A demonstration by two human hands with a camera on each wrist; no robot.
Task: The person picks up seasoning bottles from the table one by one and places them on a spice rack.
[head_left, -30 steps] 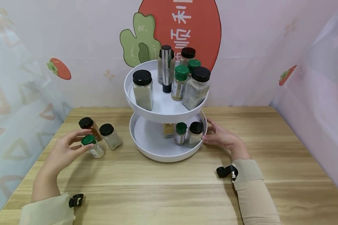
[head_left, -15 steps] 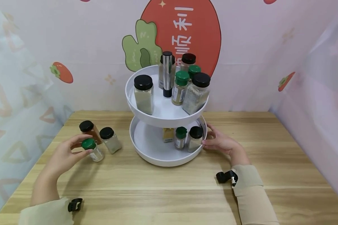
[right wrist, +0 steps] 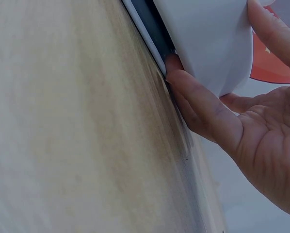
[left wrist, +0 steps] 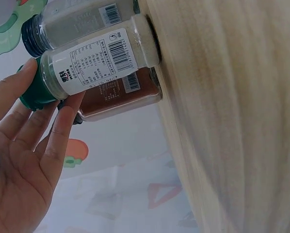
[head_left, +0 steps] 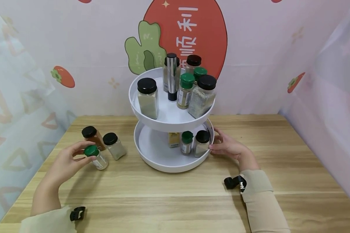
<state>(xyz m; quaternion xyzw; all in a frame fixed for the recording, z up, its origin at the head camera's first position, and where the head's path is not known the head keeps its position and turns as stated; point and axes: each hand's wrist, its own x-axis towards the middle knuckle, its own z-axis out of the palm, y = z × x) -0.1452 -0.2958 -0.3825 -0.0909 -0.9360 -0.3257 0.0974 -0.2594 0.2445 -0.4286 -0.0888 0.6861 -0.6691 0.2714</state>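
Observation:
My left hand (head_left: 67,161) pinches a small spice jar (head_left: 100,161) by its green cap, between thumb and fingers. The jar leans slightly, and its printed label with a barcode faces the left wrist view; its base is at or close to the tabletop. Beside it stand a black-capped jar of reddish-brown spice (head_left: 97,139) and a black-capped jar of pale spice (head_left: 116,150). With thumb and fingers, my right hand (head_left: 228,145) grips the edge of the lower tier of a white two-tier rack (head_left: 169,168). In the right wrist view, some fingers reach under the tier (right wrist: 208,43).
On the rack's upper tier stand several jars with black or green caps, including a square pale jar (head_left: 148,103), around a metal post (head_left: 171,76). A yellow box (head_left: 174,139), a green-capped jar (head_left: 186,147) and a black-capped jar (head_left: 201,147) occupy the lower tier.
The head view has tilted up slightly, so everything sits a little lower in it. Both hands keep their holds, with hardly any movement of the jar or the rack.

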